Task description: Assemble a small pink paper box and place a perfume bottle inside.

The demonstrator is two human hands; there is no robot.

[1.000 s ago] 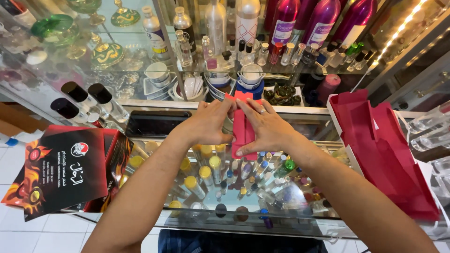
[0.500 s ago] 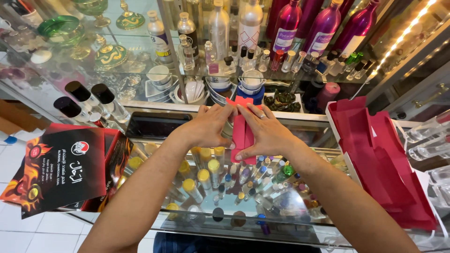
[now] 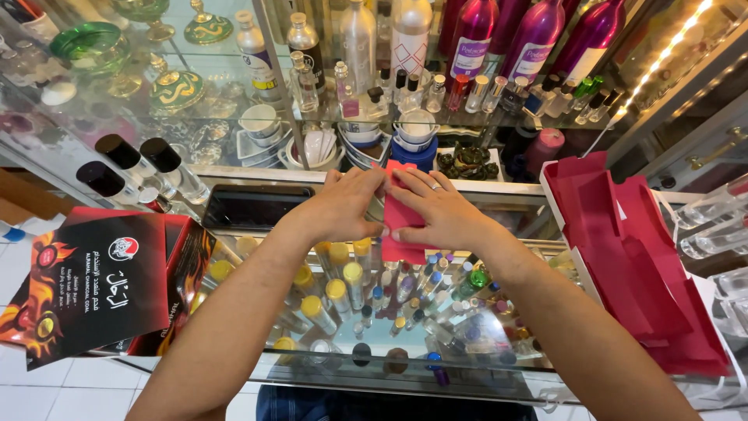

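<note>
Stretching across the lower view is a glass counter [image 3: 257, 204], its top see-through, so the rows of small capped bottles [image 3: 335, 292] under it blur together with reflections and are hard to count; its near edge is cut off by the bottom of the view. Behind it stand glass shelves [image 3: 234, 109] crowded with tall purple bottles [image 3: 538, 35], whose tops are cut off by the upper edge; to the right lies a stack of red paper sheets [image 3: 623, 257] in a white tray, its far corner running out of view; on the left sits a black and red printed box [image 3: 93, 281], partly cut off by the left edge. At the counter's middle, the left hand [image 3: 343, 209] and the right hand [image 3: 436, 214] meet over a small red paper piece [image 3: 401, 222] lying on the glass; both hands press flat on it with fingers spread rather than curled, the left fingertips on its left edge, the right hand covering its right side; most of the paper is hidden under them, so its shape is unclear; a ring [image 3: 436, 187] shows on one right finger.
</note>
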